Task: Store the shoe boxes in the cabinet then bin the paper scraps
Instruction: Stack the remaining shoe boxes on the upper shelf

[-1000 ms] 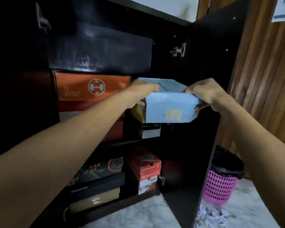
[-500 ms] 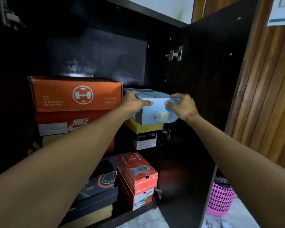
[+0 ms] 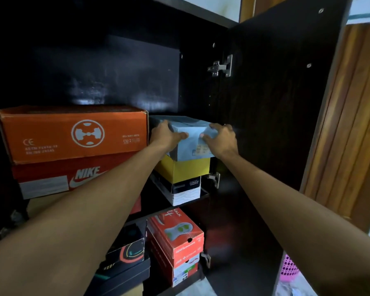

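A light blue shoe box [image 3: 192, 129] sits on a yellow box [image 3: 186, 169] on the upper shelf of the dark cabinet [image 3: 201, 92], right of an orange box [image 3: 73, 133]. My left hand [image 3: 167, 135] grips its left front corner, thumb on the front face. On the right front corner my right hand [image 3: 220, 138] holds the same way. Both arms reach far into the cabinet.
Under the orange box lies a red Nike box [image 3: 51, 180]. A black and white box [image 3: 186, 189] supports the yellow one. The lower shelf holds red boxes [image 3: 175, 238] and dark boxes [image 3: 126, 257]. The cabinet door [image 3: 276, 103] stands open at right, a pink bin [image 3: 288, 268] behind it.
The light blue box has gone from mid-air in front of the cabinet onto the yellow box, then deeper into the shelf. Both hands followed it inward.
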